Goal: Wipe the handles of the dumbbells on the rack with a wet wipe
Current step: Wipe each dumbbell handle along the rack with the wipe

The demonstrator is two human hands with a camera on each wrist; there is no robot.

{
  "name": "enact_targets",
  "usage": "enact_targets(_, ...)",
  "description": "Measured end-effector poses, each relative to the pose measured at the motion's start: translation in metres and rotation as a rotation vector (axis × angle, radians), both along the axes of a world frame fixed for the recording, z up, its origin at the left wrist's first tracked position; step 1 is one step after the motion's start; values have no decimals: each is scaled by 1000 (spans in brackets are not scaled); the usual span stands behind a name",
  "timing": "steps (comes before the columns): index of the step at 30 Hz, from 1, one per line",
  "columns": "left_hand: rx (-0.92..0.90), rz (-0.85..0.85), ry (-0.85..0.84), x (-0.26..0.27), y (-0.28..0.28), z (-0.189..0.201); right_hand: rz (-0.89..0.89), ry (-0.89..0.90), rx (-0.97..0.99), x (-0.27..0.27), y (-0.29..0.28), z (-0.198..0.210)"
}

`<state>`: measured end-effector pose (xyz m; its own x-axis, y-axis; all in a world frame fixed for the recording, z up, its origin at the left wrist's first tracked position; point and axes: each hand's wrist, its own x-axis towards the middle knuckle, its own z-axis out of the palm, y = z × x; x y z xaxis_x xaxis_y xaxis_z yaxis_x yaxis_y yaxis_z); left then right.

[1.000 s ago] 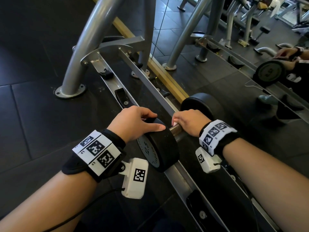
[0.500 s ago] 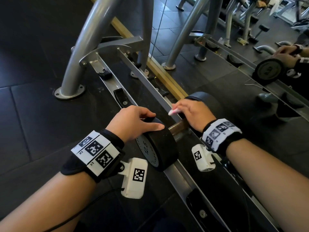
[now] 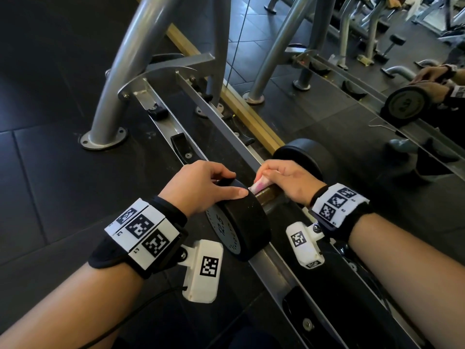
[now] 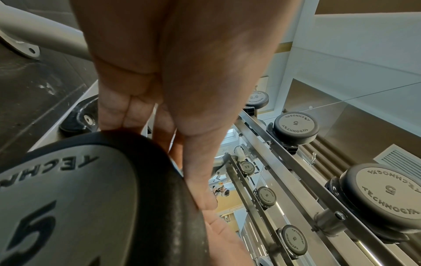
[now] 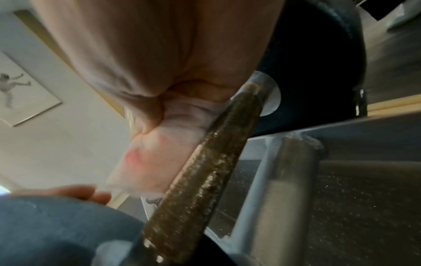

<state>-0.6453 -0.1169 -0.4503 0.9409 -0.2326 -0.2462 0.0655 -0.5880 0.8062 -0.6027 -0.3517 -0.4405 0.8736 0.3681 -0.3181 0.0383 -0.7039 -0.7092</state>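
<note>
Two hands work on one dumbbell (image 3: 254,210) lying across the rails of a low metal rack (image 3: 284,270), beside a mirror. Half a second ago the right hand sat further along the bar, toward the far weight, with only a corner of the wipe showing. Now it has slid back toward the near weight, and more of the white and pink wet wipe (image 3: 260,185) shows at the fingertips. That suggests a back-and-forth scrubbing stroke along the handle (image 3: 268,193), with this bar partly cleaned.

The right hand (image 3: 289,181) is curled over the handle, fingers and thumb pinching the folded wipe against the rough bronze metal. From the wrist view, the wipe (image 5: 154,162) lies pressed along the side of the bar (image 5: 205,171).

The left hand (image 3: 201,185) rests on top of the near black weight, fingers draped over its rim, thumb lying straight along the edge, steadying it. It grips nothing else.

Other dumbbells (image 4: 293,127) sit on the upper rails, not being touched.
</note>
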Motion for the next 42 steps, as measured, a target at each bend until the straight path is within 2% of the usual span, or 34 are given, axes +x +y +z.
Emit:
enact_targets(4, 3, -10, 22, 1, -1, 4, -209, -252, 19, 9, 3, 0)
enact_targets(6, 10, -10, 33, 1, -1, 5, -46, -259, -183, 8, 6, -3)
enact_targets(8, 14, -6, 35, 1, -1, 6, 173, -179, -358, 2, 8, -10)
enact_targets(10, 15, -5, 38, 1, -1, 6, 150, -80, -290, -6, 9, -10)
enact_targets(12, 8, -6, 39, 0, -1, 7, 104, -76, -169, -11, 10, -7)
enact_targets(17, -11, 12, 35, -1, -1, 5, 24, 21, -28, -7, 7, 6)
enact_targets(21, -17, 23, 56, 0, -1, 4, -339, -95, 162, 8, 4, 17)
enact_targets(23, -19, 23, 57, 0, -1, 5, -386, -183, 128, 12, 6, 15)
enact_targets(25, -18, 22, 59, 0, -2, 5, -257, -221, -55, 8, 8, 7)
enact_targets(27, -11, 21, 55, -1, -2, 6, 19, -199, -329, -3, 12, -4)
enact_targets(28, -7, 18, 50, -1, -2, 7, 94, -181, -379, -9, 13, -9)
enact_targets(32, -9, 17, 35, -3, -2, 7, -21, -84, -126, -21, 13, -2)
enact_targets(37, -19, 27, 25, -4, -2, 6, -67, 9, 17, -21, 6, 9)
enact_targets(39, -20, 27, 26, -4, -2, 6, -237, -62, 77, -15, 3, 13)
enact_targets(41, -25, 29, 30, -3, -2, 6, -448, -123, 225, -7, -1, 18)
enact_targets(42, -26, 32, 30, -3, -2, 5, -494, -166, 255, -3, -2, 21)
